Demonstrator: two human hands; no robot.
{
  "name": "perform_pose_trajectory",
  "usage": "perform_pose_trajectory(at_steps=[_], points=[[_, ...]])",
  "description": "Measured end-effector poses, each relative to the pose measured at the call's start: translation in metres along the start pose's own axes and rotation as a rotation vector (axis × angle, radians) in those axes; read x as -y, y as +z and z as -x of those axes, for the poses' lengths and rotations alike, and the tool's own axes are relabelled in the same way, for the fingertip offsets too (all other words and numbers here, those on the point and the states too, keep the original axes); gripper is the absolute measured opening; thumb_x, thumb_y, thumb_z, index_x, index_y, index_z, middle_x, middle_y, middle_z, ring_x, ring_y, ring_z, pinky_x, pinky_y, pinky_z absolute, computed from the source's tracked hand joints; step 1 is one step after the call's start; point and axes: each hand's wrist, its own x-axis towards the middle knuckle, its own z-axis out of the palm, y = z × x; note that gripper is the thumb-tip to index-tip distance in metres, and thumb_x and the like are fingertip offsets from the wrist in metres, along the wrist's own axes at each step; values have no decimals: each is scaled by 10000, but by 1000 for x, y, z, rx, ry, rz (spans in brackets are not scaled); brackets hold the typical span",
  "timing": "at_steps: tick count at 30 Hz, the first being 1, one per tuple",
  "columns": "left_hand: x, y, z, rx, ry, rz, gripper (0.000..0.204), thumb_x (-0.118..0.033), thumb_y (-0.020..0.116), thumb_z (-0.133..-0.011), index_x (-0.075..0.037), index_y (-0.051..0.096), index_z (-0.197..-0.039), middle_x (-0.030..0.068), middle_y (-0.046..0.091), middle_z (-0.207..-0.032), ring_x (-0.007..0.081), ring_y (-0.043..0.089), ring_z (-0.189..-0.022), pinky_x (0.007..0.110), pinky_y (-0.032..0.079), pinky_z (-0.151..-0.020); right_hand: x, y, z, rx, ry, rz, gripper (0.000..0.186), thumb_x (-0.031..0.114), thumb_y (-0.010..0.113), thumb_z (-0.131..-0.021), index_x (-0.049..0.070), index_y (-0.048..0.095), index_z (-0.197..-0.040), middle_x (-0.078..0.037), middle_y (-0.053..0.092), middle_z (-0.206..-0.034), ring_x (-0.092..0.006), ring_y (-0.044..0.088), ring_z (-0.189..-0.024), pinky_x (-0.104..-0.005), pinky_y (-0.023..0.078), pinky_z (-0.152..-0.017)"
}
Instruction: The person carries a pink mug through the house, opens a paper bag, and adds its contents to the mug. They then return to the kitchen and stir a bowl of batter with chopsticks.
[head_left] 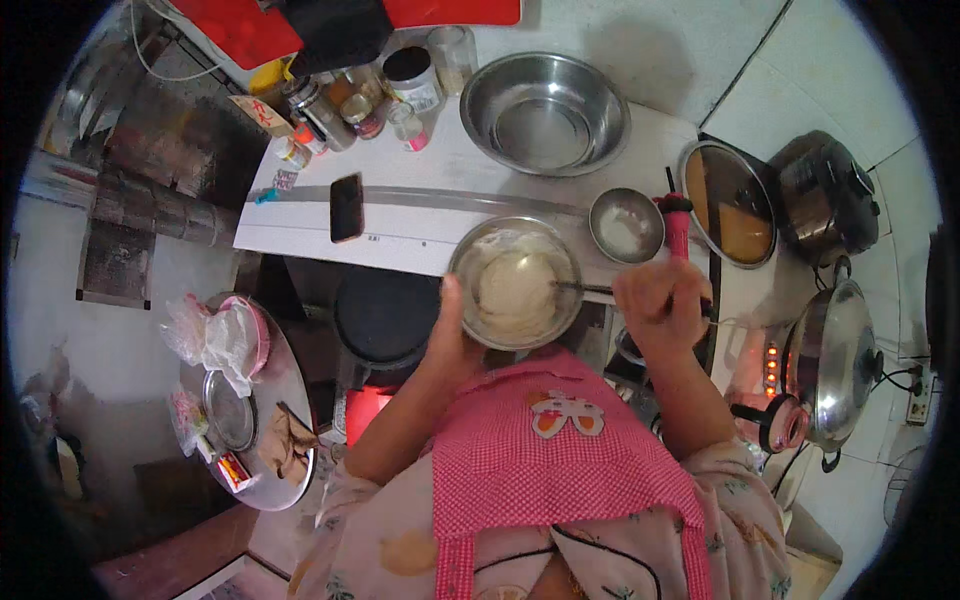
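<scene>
Currently left hand [452, 335] wraps the near-left rim of a glass bowl [515, 283] of pale batter, held just off the bench's [440, 190] near edge. Right hand [662, 303] is fisted around a thin metal utensil [585, 288] reaching into the batter. Small steel bowl [626, 225] sits near the bench's right edge, large steel bowl [545, 113] at the far edge, phone [346, 207] toward the left.

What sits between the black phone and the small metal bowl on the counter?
In the head view, the glass bowl of pale batter sits between the phone and small metal bowl, held by the left hand.
</scene>
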Motion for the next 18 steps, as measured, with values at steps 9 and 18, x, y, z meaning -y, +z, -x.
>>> perform_pose_trajectory(at_steps=[9,18], points=[[5,5,-8,4,30,-81,762,-632,284,-891,-82,209,-1413,147,318,-1410,298,352,-1281,458,309,-1050,7,9,-6,50,-72,81,384,245,402,-963,67,391,-623,-29,397,-515,-145,335,-441,-302,271,-443],[5,-1,-11,68,37,-73,704,-610,325,-898,-133,193,-1399,121,337,-1376,277,377,-1260,430,356,-1020,11,8,-20,-44,-12,-69,425,355,369,-968,77,401,-648,0,300,-476,-125,259,-402,-295,229,-419]])
